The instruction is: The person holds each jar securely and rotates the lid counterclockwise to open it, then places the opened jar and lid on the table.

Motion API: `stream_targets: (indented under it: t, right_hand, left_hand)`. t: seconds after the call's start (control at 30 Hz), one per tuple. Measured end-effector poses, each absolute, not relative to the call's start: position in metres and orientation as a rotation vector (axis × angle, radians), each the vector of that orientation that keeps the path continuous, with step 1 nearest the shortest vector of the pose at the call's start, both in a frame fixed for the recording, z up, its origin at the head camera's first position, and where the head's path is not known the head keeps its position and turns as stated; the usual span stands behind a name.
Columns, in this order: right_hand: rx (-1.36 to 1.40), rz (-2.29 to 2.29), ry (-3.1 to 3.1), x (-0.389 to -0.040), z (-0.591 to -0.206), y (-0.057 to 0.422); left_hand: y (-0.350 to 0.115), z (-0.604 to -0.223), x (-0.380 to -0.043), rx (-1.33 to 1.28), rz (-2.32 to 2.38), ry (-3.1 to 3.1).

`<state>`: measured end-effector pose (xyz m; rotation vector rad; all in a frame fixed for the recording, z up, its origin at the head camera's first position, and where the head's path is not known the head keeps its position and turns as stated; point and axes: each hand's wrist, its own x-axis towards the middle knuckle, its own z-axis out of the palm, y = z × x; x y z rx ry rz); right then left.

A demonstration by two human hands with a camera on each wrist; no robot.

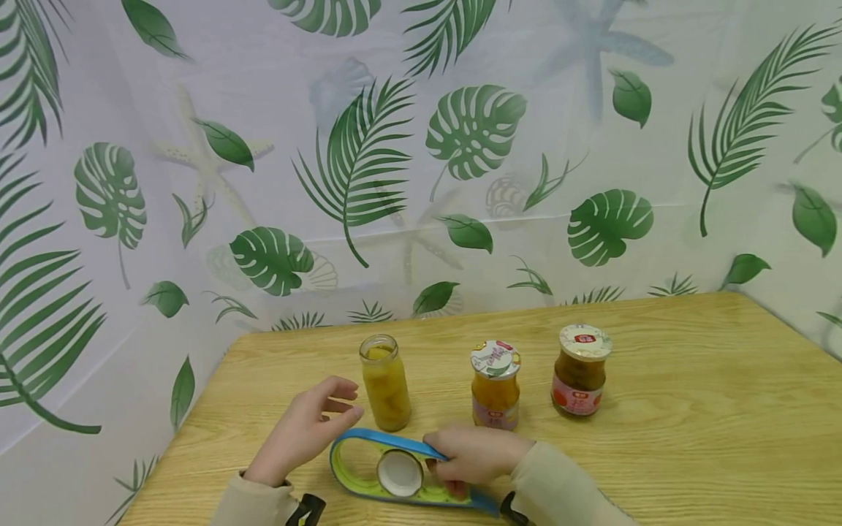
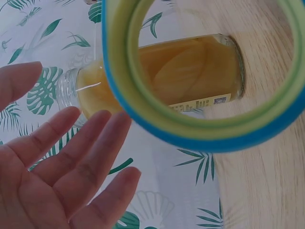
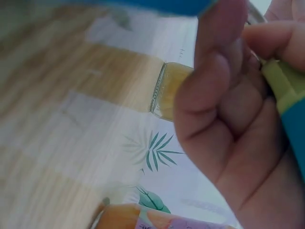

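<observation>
The left hand [image 1: 305, 427], holding nothing, hangs beside the open jar [image 1: 387, 387], fingers loosely spread; that tall, lidless glass might spill if knocked. Just in front is the opener [image 1: 395, 440], a smooth, plastic-looking blue-green loop framing a round, pale lid [image 1: 400, 473] (which could drop if loosely wedged). The right hand [image 1: 476, 454] curls round the opener's right end; squat orange jar [image 1: 496, 387] and darker jar [image 1: 579, 372] stand behind, with patterned tops.

Soft light, smeared right-wrist view

Diffuse light is evenly brightening the tabletop [image 1: 691, 380] in the head view. Glare is streaking the glass jar [image 2: 190, 67] in the dimmer left wrist view. In the right wrist view, the right hand [image 3: 233, 129] is lying in shade, and the tabletop is showing blur and pale reflections.
</observation>
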<state>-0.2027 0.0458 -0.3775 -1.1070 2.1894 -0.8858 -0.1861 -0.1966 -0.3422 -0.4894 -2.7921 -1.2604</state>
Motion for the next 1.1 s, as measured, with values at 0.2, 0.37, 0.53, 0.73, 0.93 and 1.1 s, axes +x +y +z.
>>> stream_targets:
  t: [0.2, 0.37, 0.53, 0.73, 0.93, 1.1]
  right_hand:
    - [-1.038, -1.016, 2.025, -0.2042, -0.3808, 0.0475]
    - [-0.989, -1.058, 1.885, -0.2066, -0.3831, 0.0485]
    - [-0.949, -1.077, 1.836, -0.2073, -0.385, 0.049]
    - [-0.904, -1.125, 1.796, -0.2052, -0.386, 0.0478]
    - [-0.89, -1.15, 1.766, -0.2043, -0.3854, 0.0464]
    - [-0.885, -1.157, 1.76, -0.2043, -0.3859, 0.0459]
  left_hand:
    - [-0.197, -0.3439, -0.1869, -0.518, -1.266, -2.789]
    - [-0.197, -0.3446, -0.1873, -0.532, -1.264, -2.8]
    - [-0.1971, -0.3447, -0.1875, -0.543, -1.259, -2.805]
    - [-0.1971, -0.3448, -0.1884, -0.567, -1.256, -2.803]
    - [-0.1975, -0.3441, -0.1878, -0.577, -1.278, -2.8]
    - [-0.198, -0.3438, -0.1874, -0.561, -1.285, -2.802]
